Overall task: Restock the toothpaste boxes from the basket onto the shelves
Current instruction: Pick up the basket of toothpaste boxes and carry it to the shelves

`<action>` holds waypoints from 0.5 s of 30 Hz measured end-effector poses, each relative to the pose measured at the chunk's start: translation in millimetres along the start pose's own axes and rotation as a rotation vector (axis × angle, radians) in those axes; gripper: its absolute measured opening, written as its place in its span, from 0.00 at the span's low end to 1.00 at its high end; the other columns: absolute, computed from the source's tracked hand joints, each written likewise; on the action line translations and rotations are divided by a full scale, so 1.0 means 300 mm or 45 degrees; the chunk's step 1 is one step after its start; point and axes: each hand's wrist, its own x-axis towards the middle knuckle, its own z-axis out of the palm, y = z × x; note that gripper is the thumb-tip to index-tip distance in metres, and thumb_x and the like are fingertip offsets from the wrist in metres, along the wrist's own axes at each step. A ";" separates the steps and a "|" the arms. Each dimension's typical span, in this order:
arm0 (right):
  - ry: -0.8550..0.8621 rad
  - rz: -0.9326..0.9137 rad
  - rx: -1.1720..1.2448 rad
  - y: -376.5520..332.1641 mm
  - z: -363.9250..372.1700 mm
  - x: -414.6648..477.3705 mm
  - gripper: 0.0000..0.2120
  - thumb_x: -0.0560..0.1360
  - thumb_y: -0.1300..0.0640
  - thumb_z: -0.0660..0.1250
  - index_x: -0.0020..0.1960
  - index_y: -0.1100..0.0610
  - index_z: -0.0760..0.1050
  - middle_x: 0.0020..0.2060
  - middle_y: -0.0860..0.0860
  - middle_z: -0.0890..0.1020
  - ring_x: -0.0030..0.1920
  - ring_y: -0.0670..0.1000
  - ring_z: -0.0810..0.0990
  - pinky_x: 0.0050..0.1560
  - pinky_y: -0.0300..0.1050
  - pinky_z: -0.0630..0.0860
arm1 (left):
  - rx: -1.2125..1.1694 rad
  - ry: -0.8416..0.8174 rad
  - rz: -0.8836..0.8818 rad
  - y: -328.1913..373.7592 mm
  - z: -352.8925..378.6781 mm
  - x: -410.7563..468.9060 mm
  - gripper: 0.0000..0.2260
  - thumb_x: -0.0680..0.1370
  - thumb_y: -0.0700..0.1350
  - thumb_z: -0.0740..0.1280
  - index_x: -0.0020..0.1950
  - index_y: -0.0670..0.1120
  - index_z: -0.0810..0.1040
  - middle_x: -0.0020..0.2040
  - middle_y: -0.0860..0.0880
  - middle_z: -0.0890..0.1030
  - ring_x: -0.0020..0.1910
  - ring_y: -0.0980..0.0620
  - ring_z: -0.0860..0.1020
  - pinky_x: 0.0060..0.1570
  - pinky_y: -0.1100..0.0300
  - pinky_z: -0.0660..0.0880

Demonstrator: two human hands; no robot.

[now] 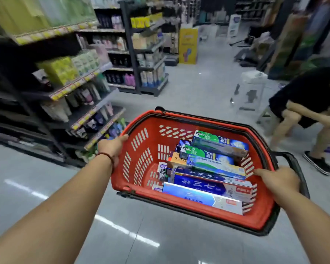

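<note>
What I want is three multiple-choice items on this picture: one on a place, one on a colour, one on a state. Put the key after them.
1. Where do the toothpaste boxes lie?
A. On the floor
B. In the basket
C. On the top shelf

2. What colour is the basket's wall?
A. Blue
B. Green
C. Red

3. What is the left hand doing?
A. Gripping the basket's rim
B. Hanging idle
C. Holding one box up

Key:
1 B, the boxes are piled inside the basket.
2 C, its slotted wall is red.
3 A, the thumb lies over the rim at the basket's left end.
</note>
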 end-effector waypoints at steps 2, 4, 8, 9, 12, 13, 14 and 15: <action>-0.071 -0.082 -0.022 -0.164 0.135 -0.056 0.20 0.68 0.53 0.79 0.51 0.68 0.82 0.46 0.67 0.83 0.37 0.59 0.76 0.38 0.47 0.69 | -0.047 0.135 0.005 0.041 -0.203 0.105 0.27 0.63 0.50 0.83 0.51 0.34 0.80 0.43 0.37 0.85 0.38 0.40 0.85 0.41 0.35 0.82; -0.162 -0.171 -0.043 -0.326 0.299 -0.135 0.20 0.68 0.53 0.79 0.50 0.67 0.82 0.40 0.64 0.81 0.36 0.58 0.75 0.37 0.47 0.70 | -0.091 0.254 0.007 0.082 -0.425 0.197 0.26 0.61 0.52 0.83 0.47 0.35 0.82 0.40 0.39 0.85 0.37 0.41 0.85 0.42 0.37 0.82; -0.289 -0.323 -0.095 -0.621 0.632 -0.329 0.20 0.66 0.52 0.79 0.49 0.66 0.83 0.41 0.64 0.83 0.37 0.60 0.77 0.40 0.47 0.73 | -0.175 0.476 0.057 0.129 -0.864 0.455 0.34 0.47 0.57 0.82 0.44 0.38 0.80 0.38 0.41 0.85 0.35 0.42 0.85 0.41 0.36 0.82; -0.325 -0.364 -0.104 -0.691 0.720 -0.385 0.20 0.66 0.52 0.79 0.48 0.66 0.82 0.43 0.65 0.83 0.38 0.60 0.77 0.40 0.47 0.73 | -0.207 0.531 0.041 0.173 -0.960 0.447 0.34 0.47 0.56 0.82 0.43 0.38 0.80 0.37 0.41 0.85 0.34 0.41 0.85 0.41 0.36 0.82; -0.432 -0.452 -0.131 -0.875 0.960 -0.554 0.19 0.67 0.53 0.79 0.48 0.66 0.82 0.46 0.67 0.83 0.38 0.59 0.75 0.41 0.46 0.71 | -0.241 0.654 0.042 0.172 -1.285 0.589 0.37 0.51 0.59 0.83 0.49 0.37 0.80 0.42 0.43 0.86 0.39 0.41 0.85 0.44 0.43 0.82; -0.478 -0.485 -0.147 -0.932 1.044 -0.615 0.19 0.66 0.52 0.79 0.49 0.66 0.82 0.46 0.66 0.83 0.38 0.59 0.75 0.41 0.46 0.71 | -0.253 0.677 0.029 0.188 -1.377 0.578 0.40 0.52 0.61 0.84 0.53 0.38 0.79 0.45 0.44 0.85 0.42 0.42 0.85 0.46 0.45 0.81; -0.520 -0.512 -0.173 -0.981 1.126 -0.674 0.19 0.66 0.52 0.79 0.49 0.65 0.82 0.46 0.66 0.84 0.38 0.60 0.75 0.41 0.46 0.72 | -0.326 0.747 0.031 0.188 -1.476 0.602 0.40 0.51 0.60 0.85 0.54 0.38 0.79 0.46 0.44 0.86 0.42 0.42 0.85 0.46 0.44 0.81; -0.554 -0.543 -0.198 -1.027 1.206 -0.731 0.20 0.66 0.51 0.79 0.49 0.65 0.82 0.46 0.66 0.84 0.38 0.60 0.76 0.41 0.47 0.72 | -0.409 0.806 0.047 0.178 -1.570 0.631 0.36 0.51 0.56 0.86 0.49 0.39 0.79 0.44 0.42 0.86 0.40 0.42 0.85 0.45 0.40 0.82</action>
